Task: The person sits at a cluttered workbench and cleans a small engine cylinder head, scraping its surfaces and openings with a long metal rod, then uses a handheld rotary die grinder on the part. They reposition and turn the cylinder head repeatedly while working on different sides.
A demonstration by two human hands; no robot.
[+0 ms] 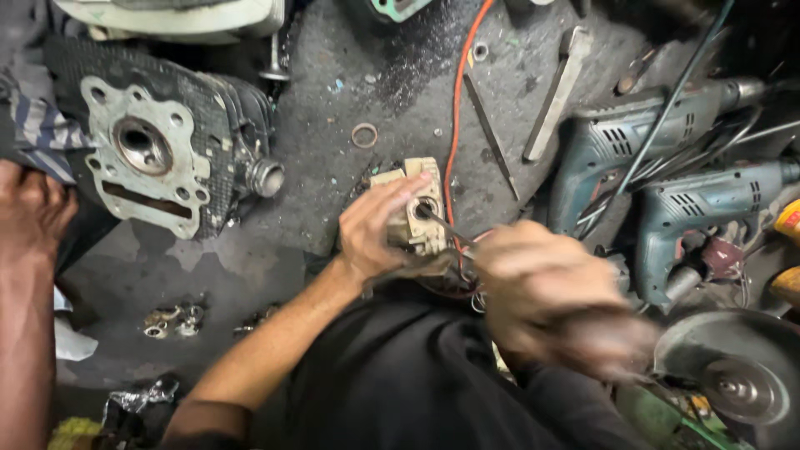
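My left hand (372,227) grips a small beige metal engine part (414,206) with a round bore, holding it upright on the dirty floor. My right hand (542,287), blurred by motion, is closed round the handle of a thin dark tool (443,223). The tool's tip sits in the part's round opening. A black garment on my lap fills the lower middle of the view.
A finned cylinder head (171,150) lies at the left, with another person's hand (29,208) beside it. Two blue-grey electric drills (667,158) lie at the right, a grinder disc (737,379) at the lower right. An orange cable (457,100), a flat file (557,87), a ring (364,135) and loose nuts (173,319) lie on the floor.
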